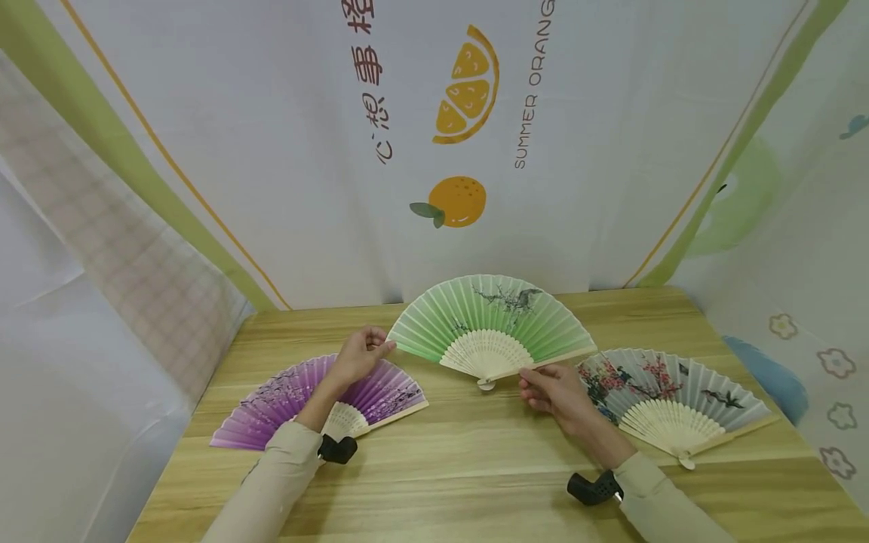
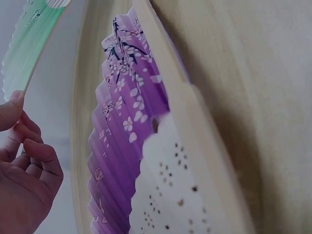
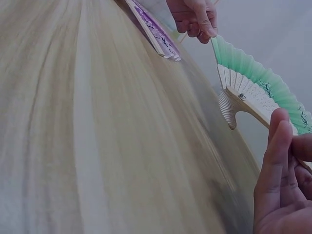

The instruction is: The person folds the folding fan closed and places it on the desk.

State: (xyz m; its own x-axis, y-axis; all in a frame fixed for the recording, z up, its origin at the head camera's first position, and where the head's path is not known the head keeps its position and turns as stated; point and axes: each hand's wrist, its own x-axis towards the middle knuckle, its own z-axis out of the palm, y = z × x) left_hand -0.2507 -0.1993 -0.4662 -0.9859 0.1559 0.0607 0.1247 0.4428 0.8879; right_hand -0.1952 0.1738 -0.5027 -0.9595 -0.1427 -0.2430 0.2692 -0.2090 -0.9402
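A green folding fan [image 1: 489, 317], spread wide, is held up over the back of the table between both hands. My left hand [image 1: 360, 356] pinches its left outer edge between thumb and fingers, as the left wrist view also shows. On the right, my right hand [image 1: 558, 394] pinches the pale outer rib near the pivot. In the right wrist view the fan's ribs [image 3: 248, 95] and pivot stand clear of the tabletop. Below my left forearm lies an open purple folding fan [image 1: 285, 396] with blossom print, partly hidden by that arm.
An open grey-white folding fan [image 1: 668, 385] with red flowers lies at the right, beside my right wrist. The wooden table [image 1: 462, 483] ends at a printed cloth backdrop [image 1: 305, 226]. Black wrist cameras [image 1: 594, 489] sit on both forearms.
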